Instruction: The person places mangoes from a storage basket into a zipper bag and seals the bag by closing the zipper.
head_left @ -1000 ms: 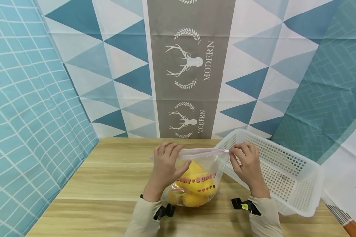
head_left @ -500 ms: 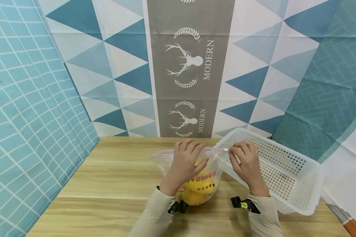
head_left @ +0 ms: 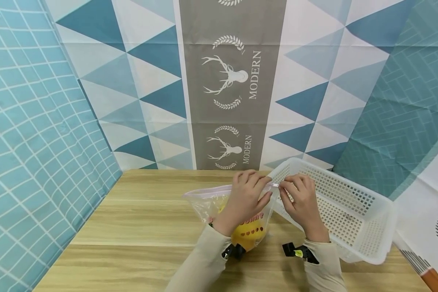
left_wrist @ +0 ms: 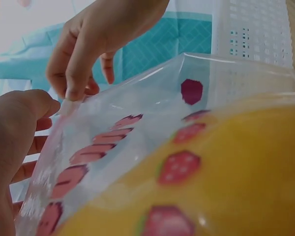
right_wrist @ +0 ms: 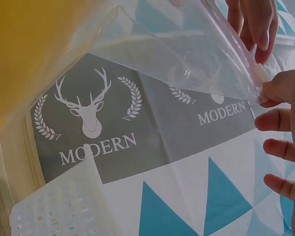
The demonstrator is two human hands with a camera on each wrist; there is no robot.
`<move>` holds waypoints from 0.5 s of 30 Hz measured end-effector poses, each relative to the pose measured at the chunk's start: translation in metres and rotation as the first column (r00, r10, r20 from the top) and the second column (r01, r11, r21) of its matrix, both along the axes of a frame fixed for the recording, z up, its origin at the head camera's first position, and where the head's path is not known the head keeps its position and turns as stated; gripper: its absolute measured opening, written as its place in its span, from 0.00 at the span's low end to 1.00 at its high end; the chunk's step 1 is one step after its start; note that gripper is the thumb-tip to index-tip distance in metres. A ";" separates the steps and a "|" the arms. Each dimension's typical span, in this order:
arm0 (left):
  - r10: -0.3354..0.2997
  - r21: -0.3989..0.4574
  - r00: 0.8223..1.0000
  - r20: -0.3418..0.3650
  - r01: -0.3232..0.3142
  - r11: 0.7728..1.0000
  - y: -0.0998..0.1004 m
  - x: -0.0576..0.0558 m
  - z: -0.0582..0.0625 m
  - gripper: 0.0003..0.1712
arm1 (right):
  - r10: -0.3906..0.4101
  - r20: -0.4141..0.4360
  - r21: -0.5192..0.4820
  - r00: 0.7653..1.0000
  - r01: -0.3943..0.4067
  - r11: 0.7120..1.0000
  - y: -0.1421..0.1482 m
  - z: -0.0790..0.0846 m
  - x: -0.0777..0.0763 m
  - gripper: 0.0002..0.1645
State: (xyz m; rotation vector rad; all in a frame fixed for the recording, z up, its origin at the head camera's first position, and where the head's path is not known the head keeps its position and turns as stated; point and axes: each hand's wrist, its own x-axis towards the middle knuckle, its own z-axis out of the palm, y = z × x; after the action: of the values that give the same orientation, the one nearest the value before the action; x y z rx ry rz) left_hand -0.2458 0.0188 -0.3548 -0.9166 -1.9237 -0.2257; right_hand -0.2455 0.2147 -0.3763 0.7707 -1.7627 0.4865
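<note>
A clear zip bag (head_left: 203, 205) with a pink zip edge and pink lettering stands on the table, holding yellow rounded things (head_left: 242, 239) whose kind I cannot tell through the plastic. My right hand (head_left: 302, 200) pinches the bag's top right corner, beside a small white slider (head_left: 273, 185). Close by, my left hand (head_left: 242, 200) has its thumb and fingers around the zip edge, near the slider. It covers much of the bag's front in the head view. The left wrist view shows the left thumb (left_wrist: 42, 102) on the near side and fingers behind the edge.
Behind and to the right of the bag stands a white perforated plastic basket (head_left: 377, 227), tilted across the table's right side. The wooden table (head_left: 131, 227) extends to the left. Patterned cloth (head_left: 230, 101) hangs along the back.
My left hand has slid right along the zip edge, from the bag's left part to close by the right hand. The right hand stays at the corner, shifting only slightly left.
</note>
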 end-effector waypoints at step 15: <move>-0.031 0.012 0.998 0.057 0.030 0.999 0.015 -0.009 -0.003 0.04 | 0.007 0.022 -0.017 1.000 -0.007 1.000 -0.002 0.001 0.002 0.23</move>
State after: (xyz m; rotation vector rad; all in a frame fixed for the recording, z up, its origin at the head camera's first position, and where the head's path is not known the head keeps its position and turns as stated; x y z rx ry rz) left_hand -0.2552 0.0340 -0.3576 -0.9419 -1.9598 -0.2833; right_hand -0.2436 0.2122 -0.3753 0.7628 -1.7749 0.5154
